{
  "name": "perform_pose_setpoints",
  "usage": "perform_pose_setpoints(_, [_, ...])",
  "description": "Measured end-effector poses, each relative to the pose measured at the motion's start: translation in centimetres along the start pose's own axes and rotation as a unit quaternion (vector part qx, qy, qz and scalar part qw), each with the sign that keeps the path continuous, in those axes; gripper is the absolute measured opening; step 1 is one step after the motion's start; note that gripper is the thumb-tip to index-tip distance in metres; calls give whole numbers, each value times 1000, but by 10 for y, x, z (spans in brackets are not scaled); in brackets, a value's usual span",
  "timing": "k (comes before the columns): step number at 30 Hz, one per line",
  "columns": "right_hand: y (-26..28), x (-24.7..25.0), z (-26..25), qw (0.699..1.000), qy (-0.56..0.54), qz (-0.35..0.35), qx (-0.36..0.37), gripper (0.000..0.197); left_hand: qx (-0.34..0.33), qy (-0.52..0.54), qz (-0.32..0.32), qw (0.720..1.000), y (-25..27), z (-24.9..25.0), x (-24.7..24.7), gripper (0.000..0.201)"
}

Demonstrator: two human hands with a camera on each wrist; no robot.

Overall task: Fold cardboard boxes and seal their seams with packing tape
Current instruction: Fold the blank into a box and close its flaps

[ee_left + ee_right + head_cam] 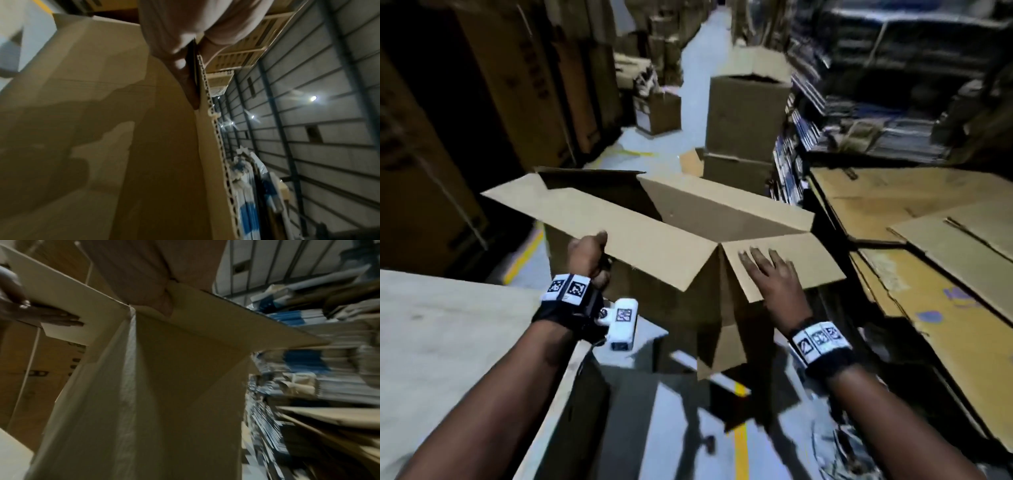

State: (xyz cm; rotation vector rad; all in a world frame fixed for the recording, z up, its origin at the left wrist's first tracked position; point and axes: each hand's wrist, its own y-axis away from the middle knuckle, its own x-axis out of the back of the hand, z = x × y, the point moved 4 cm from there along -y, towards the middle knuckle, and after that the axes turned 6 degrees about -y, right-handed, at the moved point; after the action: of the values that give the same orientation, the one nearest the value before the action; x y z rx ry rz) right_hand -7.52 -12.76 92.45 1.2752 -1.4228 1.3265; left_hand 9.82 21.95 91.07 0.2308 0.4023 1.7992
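Note:
A large brown cardboard box stands upright on the floor with its top flaps spread outward. My left hand grips the near edge of the long left flap, thumb on top and fingers curled underneath. My right hand lies flat, fingers straight, on the near right flap. In the left wrist view my fingers clamp the flap's corrugated edge. The right wrist view looks up at the box's near corner, with my left hand holding its flap.
A pale table top is at my near left. Stacks of flat cardboard sheets fill the right side. A tall open box stands behind, large cartons line the left. The grey floor has yellow lines.

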Motion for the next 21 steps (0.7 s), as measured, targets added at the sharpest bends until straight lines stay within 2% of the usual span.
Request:
perform_pose_setpoints(1, [-9,13,-18,999,-24,2,31,117,-4,13,-9,1000,-9,13,24,34])
perform_pose_setpoints(2, [-16,25,-39,997,-34,8,67,117,-20,25,-10,999,-16,28,51,33])
perform_pose_setpoints(4, [-30,38,-84,989,-12,35,142,118,-54,52,-22,997,6,64,104,25])
perform_pose_setpoints(6, [-47,37,-138,979,23,52,196,110,-68,100,-17,993,27,90,163,31])
perform_pose_setpoints(9, [-70,33,-245,962,35,73,261,103,-76,171,8,982,37,110,275,15])
perform_pose_setpoints(13, [-88,15,-390,932,32,126,339,88,-71,203,59,975,37,113,432,20])
perform_pose_setpoints(15, [-93,0,-467,924,11,102,367,82,-57,207,92,972,31,102,516,24])
perform_pose_setpoints(17, [-93,-16,-534,922,-11,69,380,75,-40,191,132,972,31,93,584,12])
perform_pose_setpoints(19, [-96,-38,-584,923,-9,27,384,65,-27,181,159,970,21,79,634,12])
perform_pose_setpoints(21, [-104,-61,-620,923,5,-3,384,60,-11,185,160,970,5,60,668,16])
